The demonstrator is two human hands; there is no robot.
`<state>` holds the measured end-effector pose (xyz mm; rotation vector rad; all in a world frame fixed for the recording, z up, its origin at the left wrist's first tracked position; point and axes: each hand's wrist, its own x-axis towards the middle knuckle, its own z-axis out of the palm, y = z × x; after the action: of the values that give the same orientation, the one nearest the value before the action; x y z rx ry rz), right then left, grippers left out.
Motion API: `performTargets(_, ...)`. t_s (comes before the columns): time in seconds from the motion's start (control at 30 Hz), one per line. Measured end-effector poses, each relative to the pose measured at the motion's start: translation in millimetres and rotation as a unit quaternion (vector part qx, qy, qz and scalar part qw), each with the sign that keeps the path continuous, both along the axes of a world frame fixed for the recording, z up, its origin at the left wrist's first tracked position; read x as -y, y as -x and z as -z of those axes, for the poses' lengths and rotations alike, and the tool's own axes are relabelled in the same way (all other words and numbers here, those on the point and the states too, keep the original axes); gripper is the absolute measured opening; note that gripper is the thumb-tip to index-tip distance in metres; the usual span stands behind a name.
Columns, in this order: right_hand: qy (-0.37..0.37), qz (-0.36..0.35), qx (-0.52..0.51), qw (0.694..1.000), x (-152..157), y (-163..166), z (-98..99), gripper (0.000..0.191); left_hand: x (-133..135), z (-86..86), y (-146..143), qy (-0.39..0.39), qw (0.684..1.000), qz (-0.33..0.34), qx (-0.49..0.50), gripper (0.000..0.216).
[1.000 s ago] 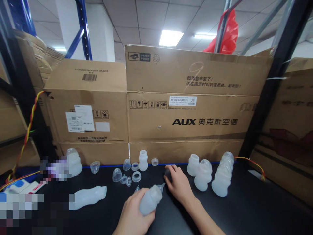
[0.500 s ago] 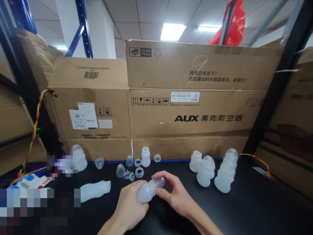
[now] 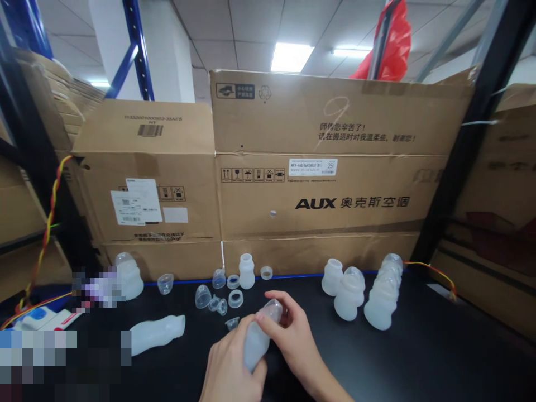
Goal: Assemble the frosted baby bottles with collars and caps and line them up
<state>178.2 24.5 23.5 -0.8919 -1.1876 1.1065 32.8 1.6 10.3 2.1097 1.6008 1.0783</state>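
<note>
Right now the left hand [image 3: 228, 365] is wrapped around the lower body of a translucent bottle [image 3: 256, 343], tilted neck up and away, likely to steady it while the right hand [image 3: 291, 340] pinches the clear cap [image 3: 273, 310] sitting on its neck. Bottle sits between both hands at the near centre of the black table [image 3: 439, 357]. Just beyond the fingers lie loose small parts: a ring [image 3: 235, 299], a clear dome cap [image 3: 202, 297], and an upright small bottle [image 3: 246, 272]. Farther right stands a cluster of capped bottles [image 3: 381, 298], well apart. Left, a long bottle [image 3: 154, 334] lies on its side. Cardboard boxes [image 3: 318, 195] wall the far edge.
</note>
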Motion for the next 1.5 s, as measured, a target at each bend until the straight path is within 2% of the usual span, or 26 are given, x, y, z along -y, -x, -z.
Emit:
performTargets(0.07,-0.024,0.026,0.025,0.999,1.5,-5.7,-6.1,0.055,0.8,9.1,-3.9,-0.065,0.998,0.022,0.005,0.05)
performTargets(0.17,-0.095,0.095,0.13,0.982,2.4,-21.7,-17.9,0.039,-1.2,13.5,-4.0,-0.133,0.989,0.062,0.0,0.055)
performTargets(0.23,-0.151,0.149,0.217,0.953,-0.8,-33.5,-21.4,0.032,-3.6,11.5,-0.5,-0.137,0.988,0.071,-0.017,0.057)
performTargets(0.33,-0.187,0.21,0.303,0.911,-10.8,-48.2,-16.5,0.038,-8.7,7.6,7.6,-0.124,0.99,0.055,-0.044,0.045)
performTargets(0.43,-0.163,0.25,0.33,0.895,-22.9,-59.8,-3.9,0.049,-15.6,8.0,15.2,-0.124,0.99,0.033,-0.059,0.038)
performTargets(0.57,-0.162,0.264,0.333,0.891,-36.7,-71.9,12.8,0.042,-23.3,15.2,20.8,-0.13,0.989,0.027,-0.066,0.036)
performTargets(0.63,-0.18,0.296,0.307,0.886,-42.1,-74.8,18.1,0.042,-24.9,18.4,21.7,-0.126,0.989,0.031,-0.068,0.035)
performTargets(0.73,-0.246,0.351,0.302,0.852,-48.0,-76.1,20.5,0.045,-25.0,19.8,21.7,-0.118,0.99,0.038,-0.068,0.034)
performTargets(0.87,-0.313,0.367,0.344,0.806,-52.3,-80.9,16.5,0.03,-25.9,17.4,22.3,-0.112,0.991,0.035,-0.063,0.032)
performTargets(1.13,-0.303,0.416,0.374,0.771,-57.7,-104.4,7.0,0.028,-31.4,21.4,25.8,-0.109,0.992,0.022,-0.06,0.03)
performTargets(1.3,-0.276,0.399,0.435,0.759,-51.3,-107.8,-1.7,0.023,-31.3,20.2,25.1,-0.106,0.992,0.029,-0.065,0.03)
performTargets(1.37,-0.259,0.385,0.473,0.749,-49.6,-112.1,-13.2,0.02,-30.3,18.8,24.7,-0.103,0.992,0.027,-0.067,0.03)
performTargets(1.5,-0.196,0.365,0.565,0.713,-58.5,-134.2,-49.7,0.02,-28.9,18.0,24.5,-0.09,0.994,0.026,-0.063,0.03)
